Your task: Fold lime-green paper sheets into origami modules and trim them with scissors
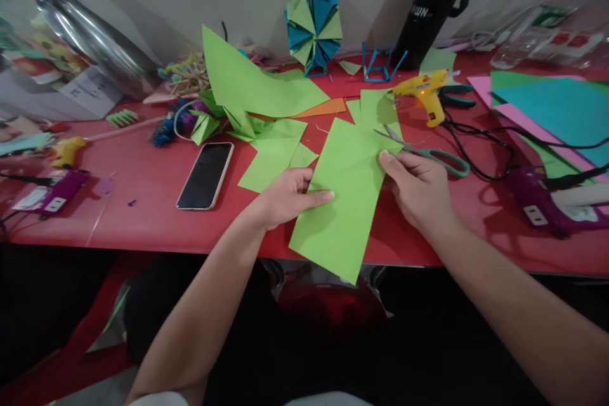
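Note:
A green paper sheet (345,203) is held between both hands above the table's front edge. My left hand (295,196) pinches its left edge, thumb on top. My right hand (416,187) grips its upper right edge between thumb and fingers. Scissors with grey-green handles (447,162) lie just beyond my right hand, blades pointing left. Behind the sheet are more green paper pieces (273,152) and a large curled green sheet (266,89). Left of my left hand lies a phone (205,176).
The red table (143,222) also bears a yellow glue gun (425,92), a blue-green paper wheel (314,28), a black bottle (431,9), coloured sheets (561,114), purple power strips (547,203) with black cables, and a silver jug (95,38).

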A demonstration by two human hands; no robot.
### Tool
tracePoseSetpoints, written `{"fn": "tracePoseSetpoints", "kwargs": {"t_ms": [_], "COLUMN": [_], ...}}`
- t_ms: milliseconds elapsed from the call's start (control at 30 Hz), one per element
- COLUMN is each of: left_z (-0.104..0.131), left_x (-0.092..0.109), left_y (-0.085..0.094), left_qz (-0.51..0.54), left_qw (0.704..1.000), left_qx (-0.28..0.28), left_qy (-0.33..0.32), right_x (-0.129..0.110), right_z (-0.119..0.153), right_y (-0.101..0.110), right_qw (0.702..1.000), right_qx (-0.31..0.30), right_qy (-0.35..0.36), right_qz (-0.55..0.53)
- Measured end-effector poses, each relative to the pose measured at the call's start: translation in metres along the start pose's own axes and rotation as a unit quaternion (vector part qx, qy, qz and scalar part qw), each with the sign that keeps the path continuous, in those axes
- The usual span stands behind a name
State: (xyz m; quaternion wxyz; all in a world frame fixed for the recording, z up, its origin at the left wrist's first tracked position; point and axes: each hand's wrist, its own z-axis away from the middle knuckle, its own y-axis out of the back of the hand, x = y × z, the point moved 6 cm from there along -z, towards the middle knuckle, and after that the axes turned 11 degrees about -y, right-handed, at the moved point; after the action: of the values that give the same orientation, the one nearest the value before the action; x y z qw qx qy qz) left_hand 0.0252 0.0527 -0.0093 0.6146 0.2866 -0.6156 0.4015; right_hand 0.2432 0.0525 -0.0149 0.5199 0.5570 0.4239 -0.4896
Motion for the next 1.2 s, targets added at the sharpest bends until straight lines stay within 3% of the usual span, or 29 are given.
{"fn": "tracePoseSetpoints", "kwargs": {"t_ms": [100, 233, 300, 400, 500, 633, 733, 833, 900, 967, 1067, 1133, 1200], "left_z": [-0.001, -0.003, -0.003, -0.002, -0.003, -0.001, 0.006, 0.017, 0.019, 0.019, 0.015, 0.009, 0.001], "left_x": [0.002, 0.01, 0.011, 0.01, 0.009, 0.018, 0.029, 0.041, 0.043, 0.04, 0.033, 0.031, 0.03], "left_y": [0.007, 0.018, 0.021, 0.024, 0.028, 0.039, 0.056, 0.077, 0.077, 0.068, 0.039, 0.015, -0.005], "left_qz": [-0.029, -0.052, -0.044, -0.036, 0.013, 0.078, 0.108, 0.083, 0.057, 0.005, -0.131, -0.191, -0.207], "left_qw": [0.998, 0.975, 0.958, 0.933, 0.924, 0.939, 0.955, 0.961, 0.979, 0.993, 0.99, 0.981, 0.978], "left_qx": [0.041, 0.172, 0.228, 0.288, 0.311, 0.285, 0.257, 0.249, 0.189, 0.117, 0.021, -0.025, -0.031], "left_qy": [-0.024, -0.128, -0.17, -0.211, -0.221, -0.176, -0.105, -0.083, -0.057, -0.015, 0.035, 0.019, -0.022], "right_x": [0.001, -0.002, -0.002, 0.0, 0.002, 0.002, 0.001, -0.005, -0.009, -0.011, -0.015, -0.017, -0.02], "right_z": [-0.001, 0.008, 0.015, 0.023, 0.021, 0.009, 0.002, -0.001, -0.002, -0.001, 0.0, 0.002, 0.004], "right_y": [0.001, -0.024, -0.032, -0.038, -0.033, -0.01, 0.006, 0.009, 0.005, 0.0, -0.006, -0.012, -0.017], "right_qw": [0.995, 0.968, 0.957, 0.958, 0.977, 0.994, 0.991, 0.991, 0.984, 0.973, 0.969, 0.969, 0.969], "right_qx": [0.008, -0.152, -0.191, -0.205, -0.16, -0.031, 0.003, -0.072, -0.149, -0.199, -0.208, -0.211, -0.219], "right_qy": [-0.026, -0.094, -0.124, -0.148, -0.121, -0.066, -0.052, -0.05, -0.069, -0.1, -0.124, -0.125, -0.116], "right_qz": [-0.096, -0.178, -0.18, -0.137, -0.077, -0.086, -0.121, -0.097, -0.072, -0.062, -0.057, -0.041, -0.018]}}
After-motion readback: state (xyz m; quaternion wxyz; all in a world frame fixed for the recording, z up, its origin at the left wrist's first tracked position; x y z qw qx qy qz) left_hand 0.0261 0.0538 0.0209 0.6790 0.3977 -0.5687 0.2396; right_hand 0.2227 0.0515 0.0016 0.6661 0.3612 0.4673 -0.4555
